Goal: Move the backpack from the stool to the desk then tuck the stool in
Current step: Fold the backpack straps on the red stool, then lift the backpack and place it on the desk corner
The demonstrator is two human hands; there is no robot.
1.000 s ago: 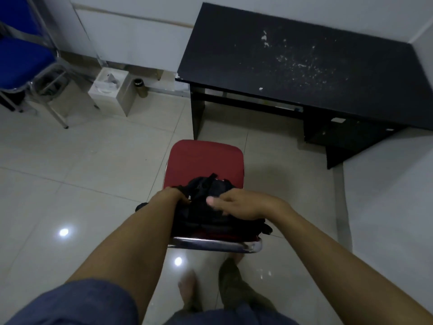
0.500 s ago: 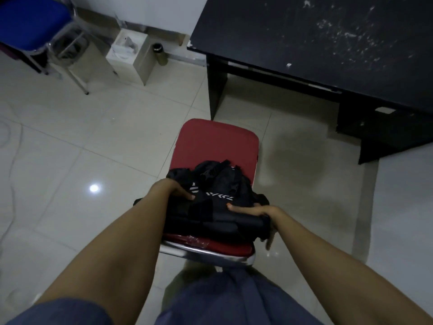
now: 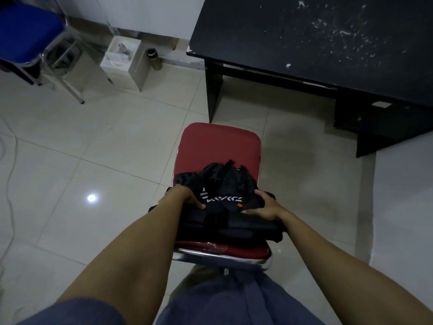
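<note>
A black backpack [image 3: 222,202] with white lettering lies flat on the near half of a red-cushioned stool [image 3: 218,146] with a chrome frame. My left hand [image 3: 185,195] grips the backpack's left side. On its right side my right hand [image 3: 264,205] holds it, fingers curled over the edge. The black desk [image 3: 316,38], its top speckled with white marks, stands beyond the stool at the upper right, with open leg room under it.
A blue chair with chrome legs [image 3: 28,41] stands at the far left. A white box [image 3: 121,55] and a dark bottle [image 3: 155,58] sit on the tiled floor by the wall. A white cable [image 3: 9,174] runs along the left floor.
My right hand shifted from the backpack's near right corner up onto its right side. The view moved closer to the desk.
</note>
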